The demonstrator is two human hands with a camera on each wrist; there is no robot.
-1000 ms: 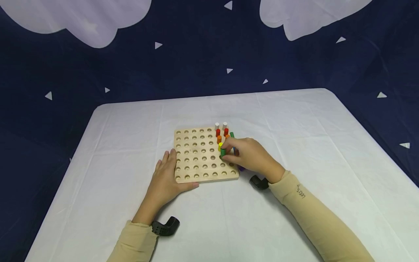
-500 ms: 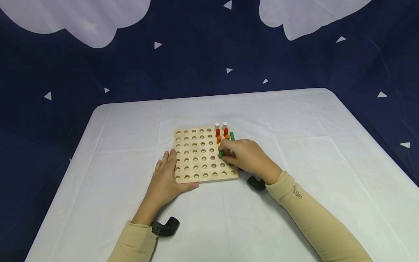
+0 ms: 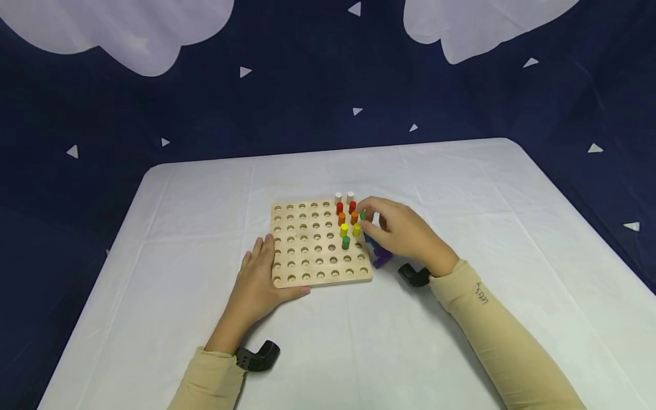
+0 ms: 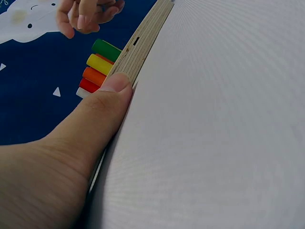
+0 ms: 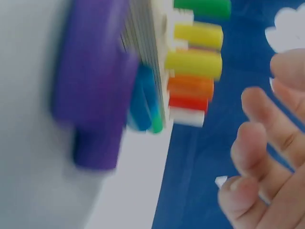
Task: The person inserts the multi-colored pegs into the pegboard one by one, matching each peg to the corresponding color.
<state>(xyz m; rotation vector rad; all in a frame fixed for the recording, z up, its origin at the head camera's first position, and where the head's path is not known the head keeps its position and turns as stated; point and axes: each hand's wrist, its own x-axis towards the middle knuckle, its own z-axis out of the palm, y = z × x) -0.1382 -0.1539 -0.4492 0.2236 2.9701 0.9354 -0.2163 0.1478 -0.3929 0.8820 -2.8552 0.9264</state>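
My left hand [image 3: 258,285] rests at the front left corner of a wooden pegboard [image 3: 328,279]. Its fingers lie along the left side, and the thumb [image 4: 109,95] presses the front edge. Pairs of white, red, orange and yellow pegs [image 3: 344,230] stand in the two right-hand columns, with a single green peg [image 3: 345,243] in front of them. Over the board's right edge hovers my right hand [image 3: 405,230], fingers apart and holding nothing, close to a loose green peg [image 3: 363,216]. In the right wrist view its fingertips [image 5: 250,143] are spread, away from the pegs.
Loose purple pegs [image 3: 382,259] and blue pegs [image 5: 140,100] lie on the white tablecloth [image 3: 333,341] along the board's right side, partly hidden under the right hand. Behind the table hangs a dark blue cloth [image 3: 307,125] with white shapes.
My right hand has let go of the green peg, which now stands in the board, and has moved right and back to the loose pegs. The left hand has stayed put.
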